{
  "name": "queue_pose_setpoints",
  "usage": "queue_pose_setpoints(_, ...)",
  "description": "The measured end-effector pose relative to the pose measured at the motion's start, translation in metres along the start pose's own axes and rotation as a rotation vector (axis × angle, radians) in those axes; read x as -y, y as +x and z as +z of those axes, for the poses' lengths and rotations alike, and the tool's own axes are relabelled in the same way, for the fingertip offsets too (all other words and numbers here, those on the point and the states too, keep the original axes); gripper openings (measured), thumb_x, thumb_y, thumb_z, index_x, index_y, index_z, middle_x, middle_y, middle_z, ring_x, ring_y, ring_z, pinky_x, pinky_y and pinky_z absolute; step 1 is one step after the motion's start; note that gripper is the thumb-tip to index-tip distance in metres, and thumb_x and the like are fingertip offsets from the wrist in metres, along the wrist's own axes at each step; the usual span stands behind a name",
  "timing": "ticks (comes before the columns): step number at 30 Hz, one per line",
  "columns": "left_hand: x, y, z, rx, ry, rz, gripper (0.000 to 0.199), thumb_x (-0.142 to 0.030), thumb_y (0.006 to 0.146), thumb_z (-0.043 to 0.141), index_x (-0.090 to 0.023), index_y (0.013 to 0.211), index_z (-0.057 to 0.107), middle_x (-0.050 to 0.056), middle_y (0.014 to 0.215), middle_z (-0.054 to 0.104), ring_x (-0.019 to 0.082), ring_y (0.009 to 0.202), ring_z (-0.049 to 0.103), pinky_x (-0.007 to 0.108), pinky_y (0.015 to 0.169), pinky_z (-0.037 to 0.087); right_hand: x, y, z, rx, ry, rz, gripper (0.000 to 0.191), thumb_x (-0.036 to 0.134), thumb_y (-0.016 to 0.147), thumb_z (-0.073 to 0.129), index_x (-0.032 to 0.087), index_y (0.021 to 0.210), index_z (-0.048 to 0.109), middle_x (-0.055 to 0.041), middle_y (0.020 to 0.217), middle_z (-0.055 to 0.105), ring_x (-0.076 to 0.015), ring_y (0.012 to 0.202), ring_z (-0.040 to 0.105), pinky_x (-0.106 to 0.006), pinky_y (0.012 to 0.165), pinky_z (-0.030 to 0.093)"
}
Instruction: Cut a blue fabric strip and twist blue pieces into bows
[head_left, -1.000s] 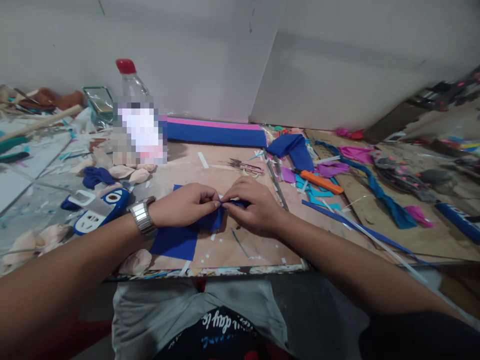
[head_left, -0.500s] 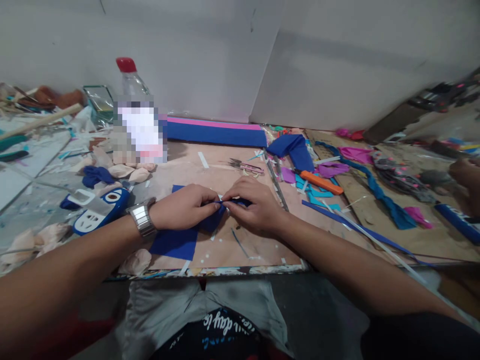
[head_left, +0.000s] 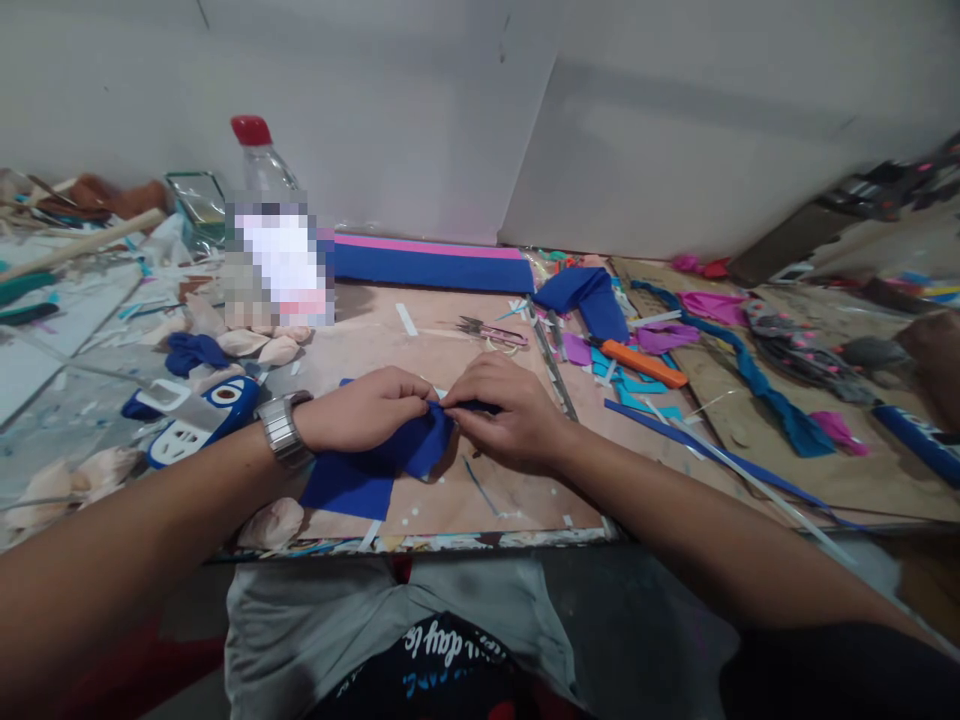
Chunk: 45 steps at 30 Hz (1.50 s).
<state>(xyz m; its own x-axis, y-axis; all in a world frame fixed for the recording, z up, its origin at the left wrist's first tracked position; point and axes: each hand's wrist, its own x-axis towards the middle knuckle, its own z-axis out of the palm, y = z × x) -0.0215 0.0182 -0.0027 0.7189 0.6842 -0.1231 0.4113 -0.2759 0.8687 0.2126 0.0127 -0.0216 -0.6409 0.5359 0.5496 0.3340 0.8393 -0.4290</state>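
A piece of blue fabric is pinched between both hands, its lower part hanging down over the work surface. My left hand, with a metal watch on the wrist, is closed on its left side. My right hand meets it fingertip to fingertip and grips the same fabric, a dark bit of which shows between thumb and forefinger. Beneath the left hand a flat blue fabric piece lies on the table. Small pink-handled thread snips lie just beyond the right hand.
Left stand a red-capped bottle, a blue-and-white tape dispenser and beige fabric pieces. A blue fabric strip runs along the wall. To the right are an orange cutter, a twisted teal strip and another person's blurred hand.
The left fingers have shifted slightly and more of the held blue fabric now hangs below them. My right hand stays nearly in place. The other person's hand at far right has moved slightly.
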Motion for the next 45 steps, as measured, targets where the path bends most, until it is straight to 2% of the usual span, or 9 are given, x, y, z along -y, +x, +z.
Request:
queue_pose_setpoints(7, -0.001, 0.001, 0.001, -0.009, 0.047, -0.024, 0.042, -0.043, 0.100, 0.045, -0.013, 0.089, 0.071, 0.001, 0.077, 0.063, 0.013, 0.069, 0.048, 0.026, 0.066, 0.039, -0.001, 0.000, 0.000, -0.002, -0.021, -0.032, 0.009, 0.019, 0.096, 0.066, 0.023, 0.097, 0.074, -0.0040, 0.090, 0.078, -0.0207, 0.086, 0.067, -0.042, 0.086, 0.050)
queue_pose_setpoints(21, -0.002, -0.001, 0.008, -0.151, 0.219, 0.018, 0.035, -0.038, 0.099, 0.049, -0.015, 0.082, 0.069, -0.001, 0.066, 0.055, 0.012, 0.062, 0.043, 0.026, 0.059, 0.029, 0.001, 0.000, 0.002, -0.058, -0.031, 0.044, 0.005, 0.024, 0.095, 0.068, 0.022, 0.094, 0.073, -0.0040, 0.086, 0.076, -0.0212, 0.085, 0.064, -0.040, 0.085, 0.049)
queue_pose_setpoints(24, -0.005, -0.002, 0.011, -0.198, 0.329, 0.052, 0.033, -0.034, 0.099, 0.049, -0.016, 0.080, 0.068, -0.001, 0.065, 0.059, 0.012, 0.061, 0.047, 0.027, 0.060, 0.029, 0.000, -0.001, 0.003, -0.062, -0.004, 0.088, 0.006, 0.024, 0.094, 0.068, 0.022, 0.092, 0.073, -0.0042, 0.084, 0.075, -0.0209, 0.084, 0.065, -0.040, 0.084, 0.049)
queue_pose_setpoints(27, -0.007, -0.002, 0.013, -0.245, 0.530, 0.081, 0.032, -0.033, 0.100, 0.048, -0.016, 0.085, 0.070, 0.002, 0.070, 0.066, 0.013, 0.061, 0.053, 0.028, 0.061, 0.029, -0.002, -0.001, 0.004, -0.042, 0.020, 0.137, 0.007, 0.026, 0.095, 0.068, 0.022, 0.091, 0.073, -0.0043, 0.085, 0.073, -0.0210, 0.085, 0.065, -0.039, 0.083, 0.050)
queue_pose_setpoints(32, -0.007, 0.000, 0.014, -0.230, 0.788, 0.092, 0.032, -0.033, 0.102, 0.047, -0.018, 0.093, 0.073, 0.005, 0.073, 0.072, 0.016, 0.062, 0.060, 0.030, 0.058, 0.026, -0.002, -0.002, 0.003, 0.017, 0.024, 0.163, 0.007, 0.023, 0.095, 0.064, 0.021, 0.092, 0.071, -0.0047, 0.086, 0.072, -0.0213, 0.085, 0.063, -0.039, 0.083, 0.049)
queue_pose_setpoints(37, -0.005, 0.001, 0.013, -0.219, 0.844, 0.098, 0.033, -0.033, 0.104, 0.044, -0.019, 0.093, 0.072, 0.006, 0.077, 0.074, 0.018, 0.066, 0.063, 0.030, 0.059, 0.027, -0.001, -0.001, 0.002, 0.056, 0.040, 0.207, 0.008, 0.022, 0.096, 0.062, 0.020, 0.093, 0.070, -0.0065, 0.091, 0.071, -0.0222, 0.089, 0.063, -0.039, 0.084, 0.048)
queue_pose_setpoints(40, -0.002, 0.000, 0.011, -0.224, 0.830, 0.114, 0.035, -0.034, 0.106, 0.042, -0.019, 0.094, 0.071, 0.006, 0.082, 0.075, 0.018, 0.070, 0.065, 0.030, 0.061, 0.031, -0.003, 0.000, 0.002, 0.033, 0.043, 0.219, 0.008, 0.023, 0.097, 0.064, 0.019, 0.094, 0.071, -0.0069, 0.091, 0.072, -0.0227, 0.090, 0.063, -0.039, 0.085, 0.048)
queue_pose_setpoints(45, 0.004, 0.001, 0.010, -0.257, 0.757, 0.120, 0.036, -0.036, 0.106, 0.044, -0.019, 0.094, 0.073, 0.006, 0.083, 0.076, 0.018, 0.071, 0.066, 0.030, 0.065, 0.032, -0.008, 0.000, 0.000, 0.030, -0.065, 0.125, 0.008, 0.025, 0.096, 0.065, 0.021, 0.094, 0.072, -0.0061, 0.088, 0.075, -0.0243, 0.091, 0.062, -0.041, 0.087, 0.047)
